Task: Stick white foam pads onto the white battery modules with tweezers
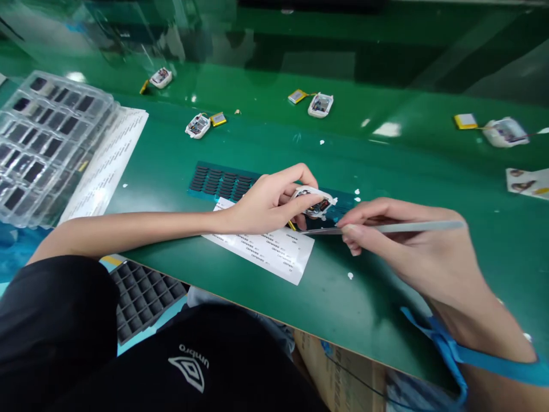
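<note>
My left hand (274, 200) is closed around a small white device housing (316, 201), its open side with circuitry facing up. A bit of yellow, likely its battery pack, shows below my left fingers. Tweezers (398, 228) are pinched in my right hand (412, 240), their tips pointing left near the bottom of the housing. I cannot tell whether the tips touch anything. Under my left hand lie a white printed sheet (261, 254) and a teal sheet (225, 182) with rows of black strips.
Several similar housings with yellow batteries, such as one housing (321, 105), sit across the green table (180, 143). Stacked clear trays (51, 143) stand at left on white sheets (115, 154). A black gridded tray (146, 294) is below the table edge. A blue strap (493, 363) circles my right wrist.
</note>
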`<state>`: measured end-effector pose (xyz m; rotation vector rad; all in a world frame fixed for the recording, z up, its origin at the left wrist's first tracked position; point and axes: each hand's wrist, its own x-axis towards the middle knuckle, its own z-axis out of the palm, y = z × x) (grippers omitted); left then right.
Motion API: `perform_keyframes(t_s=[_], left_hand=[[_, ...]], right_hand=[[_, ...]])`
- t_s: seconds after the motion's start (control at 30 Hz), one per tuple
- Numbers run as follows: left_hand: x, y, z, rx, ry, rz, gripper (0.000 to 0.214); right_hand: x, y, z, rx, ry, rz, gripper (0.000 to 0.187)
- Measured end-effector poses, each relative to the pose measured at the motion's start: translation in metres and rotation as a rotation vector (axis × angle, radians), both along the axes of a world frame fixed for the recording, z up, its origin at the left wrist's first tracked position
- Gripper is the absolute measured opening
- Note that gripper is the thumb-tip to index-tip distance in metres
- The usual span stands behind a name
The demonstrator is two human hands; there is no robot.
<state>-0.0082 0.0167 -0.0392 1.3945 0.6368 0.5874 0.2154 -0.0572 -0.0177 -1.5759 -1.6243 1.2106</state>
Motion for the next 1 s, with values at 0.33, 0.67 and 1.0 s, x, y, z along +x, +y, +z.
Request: perform_keyframes(t_s=[0.33, 0.67, 1.0], left_hand=[[-0.004, 0.003, 0.006, 0.16, 0.038, -0.088, 0.047], [-0.004, 0.001, 0.005, 0.175, 0.122, -0.047, 0.055], [-0.003, 0.0, 0.004, 0.201, 0.145, -0.039, 0.049]], right_hand=[[-0.01, 0.012, 0.003, -0.289, 0.079, -0.027, 0.087], [-0.009, 0.02, 0.003, -0.227, 0.089, 0.139, 0.084], [0.012, -0.012, -0.011, 0.024, -0.049, 0.074, 0.083]])
